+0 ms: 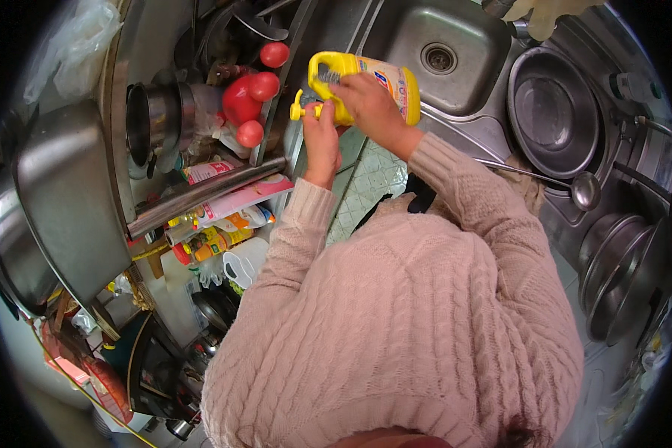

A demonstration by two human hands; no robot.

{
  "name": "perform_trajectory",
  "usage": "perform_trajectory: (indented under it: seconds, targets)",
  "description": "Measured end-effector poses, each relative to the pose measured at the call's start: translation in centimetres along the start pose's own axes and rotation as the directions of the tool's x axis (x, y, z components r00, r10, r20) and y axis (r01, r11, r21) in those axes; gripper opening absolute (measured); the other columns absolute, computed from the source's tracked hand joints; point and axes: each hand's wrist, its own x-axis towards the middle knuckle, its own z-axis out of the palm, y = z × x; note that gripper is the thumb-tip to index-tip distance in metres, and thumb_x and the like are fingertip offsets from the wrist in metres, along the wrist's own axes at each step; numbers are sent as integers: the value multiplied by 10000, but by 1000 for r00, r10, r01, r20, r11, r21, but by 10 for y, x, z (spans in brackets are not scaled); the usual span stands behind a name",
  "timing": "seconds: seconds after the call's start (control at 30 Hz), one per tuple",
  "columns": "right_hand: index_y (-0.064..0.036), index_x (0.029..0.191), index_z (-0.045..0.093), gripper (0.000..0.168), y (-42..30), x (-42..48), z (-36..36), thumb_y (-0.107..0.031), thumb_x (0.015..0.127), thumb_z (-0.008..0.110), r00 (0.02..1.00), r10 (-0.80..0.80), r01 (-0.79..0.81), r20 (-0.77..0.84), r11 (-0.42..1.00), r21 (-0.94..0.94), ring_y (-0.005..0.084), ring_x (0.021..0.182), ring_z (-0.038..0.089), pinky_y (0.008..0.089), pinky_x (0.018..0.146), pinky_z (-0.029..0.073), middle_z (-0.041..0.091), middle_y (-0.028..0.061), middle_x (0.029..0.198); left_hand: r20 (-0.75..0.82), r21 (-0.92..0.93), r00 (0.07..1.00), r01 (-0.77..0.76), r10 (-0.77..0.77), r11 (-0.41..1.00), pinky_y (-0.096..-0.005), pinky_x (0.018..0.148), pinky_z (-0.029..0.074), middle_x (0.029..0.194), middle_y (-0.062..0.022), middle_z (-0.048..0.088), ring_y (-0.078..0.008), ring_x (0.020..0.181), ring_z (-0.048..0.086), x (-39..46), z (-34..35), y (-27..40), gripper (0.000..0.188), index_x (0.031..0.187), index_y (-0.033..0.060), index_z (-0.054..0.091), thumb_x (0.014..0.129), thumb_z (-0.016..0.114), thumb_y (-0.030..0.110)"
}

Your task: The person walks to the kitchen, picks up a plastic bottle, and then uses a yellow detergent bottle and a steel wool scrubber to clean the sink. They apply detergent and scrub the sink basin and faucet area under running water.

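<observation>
A yellow plastic jug with a pump top (410, 95) lies tilted on its side in the air, near the sink's left edge. Around its neck, just behind the yellow pump head (297, 111), my left hand (323, 137) is closed. My right hand (369, 106) rests across the jug's body near the handle, with something grey and bristly or mesh-like (327, 75) showing by its fingertips; I cannot tell whether that is held or seen through the handle. The jug's label bears writing.
Beyond the jug is a steel sink basin (470, 33). A metal basin (554, 106), a ladle (586, 190) and stacked steel bowls (616, 269) stand to the right. At left are shelves with pots (154, 123), a red item with round knobs (241, 101) and bottles (218, 245).
</observation>
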Motion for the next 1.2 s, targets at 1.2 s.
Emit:
perform_trajectory:
  seconds: [1.2]
  targets:
    - [-33, 923, 640, 138, 118, -101, -65, -53, 810, 564, 918, 375, -392, -127, 818, -421, 347, 913, 591, 432, 818, 474, 624, 169, 911, -91, -74, 996, 1, -8, 997, -356, 654, 550, 967, -90, 577, -184, 807, 604, -8, -9, -26, 211, 1055, 45, 467, 981, 544, 227]
